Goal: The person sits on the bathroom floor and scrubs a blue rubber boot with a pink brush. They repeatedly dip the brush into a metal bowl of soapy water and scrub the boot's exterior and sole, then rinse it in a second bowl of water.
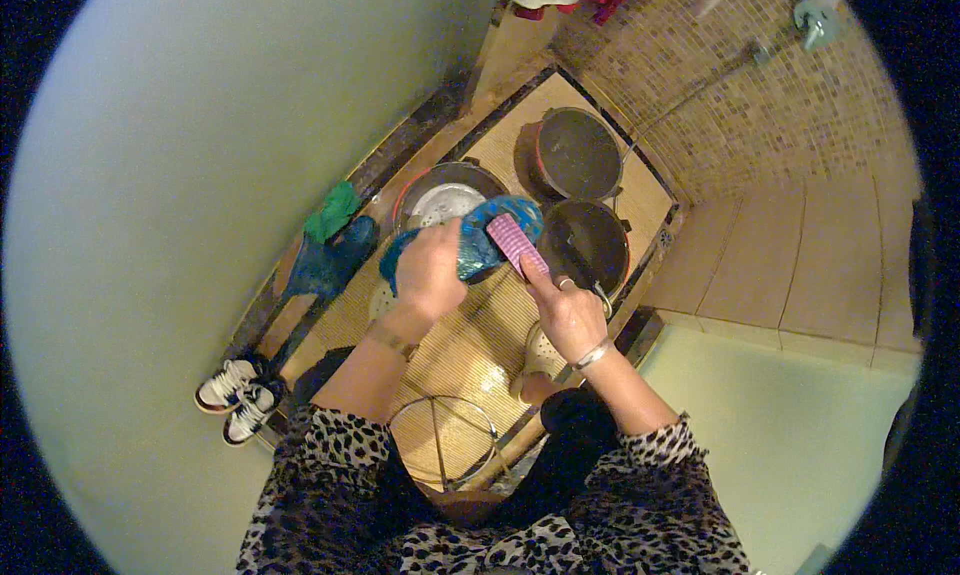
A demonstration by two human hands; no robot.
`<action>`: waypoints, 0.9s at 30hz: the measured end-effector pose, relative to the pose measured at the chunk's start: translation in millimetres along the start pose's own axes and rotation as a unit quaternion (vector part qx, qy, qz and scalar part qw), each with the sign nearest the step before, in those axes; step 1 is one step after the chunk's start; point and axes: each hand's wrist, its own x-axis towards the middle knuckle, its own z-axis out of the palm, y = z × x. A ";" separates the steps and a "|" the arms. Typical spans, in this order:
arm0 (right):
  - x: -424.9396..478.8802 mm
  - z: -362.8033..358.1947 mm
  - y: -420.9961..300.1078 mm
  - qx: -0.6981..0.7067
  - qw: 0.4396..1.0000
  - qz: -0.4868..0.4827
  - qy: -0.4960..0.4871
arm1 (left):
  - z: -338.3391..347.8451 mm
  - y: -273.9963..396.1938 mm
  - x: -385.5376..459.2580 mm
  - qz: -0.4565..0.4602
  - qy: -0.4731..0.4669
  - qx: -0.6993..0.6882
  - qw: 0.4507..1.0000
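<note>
My left hand [430, 271] grips a wet blue patterned cloth item [480, 249], perhaps a shoe or slipper; its exact kind is unclear. In my right hand [571, 318] is a pink brush or block [516, 243] with a gridded face, held against or just over the blue item. Below them a dark bucket [409, 192] with a red rim line holds sudsy water [448, 202]. Two more dark buckets, one farther off [579, 153] and one nearer [586, 245], stand to the right, with dark insides.
A green cloth [332, 211] and a dark blue cloth [330, 264] lie on the left ledge. Black-and-white sneakers [251, 414] stand at lower left. A round metal stand [442, 440] sits on the ribbed floor [465, 350] before me. A shower hose [694, 95] hangs along the tiled wall.
</note>
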 end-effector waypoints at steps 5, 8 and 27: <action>48.7 9.8 -4.5 0.001 0.999 -0.009 0.039 | 0.7 10.7 -1.8 -0.043 0.017 -0.064 0.997; 21.8 -2.4 -3.4 -0.004 1.000 -0.024 0.020 | -9.3 4.3 1.7 -0.044 0.029 -0.032 0.998; 53.6 30.2 20.2 0.453 0.820 0.219 0.274 | 1.2 20.3 0.7 -0.033 0.007 -0.110 0.993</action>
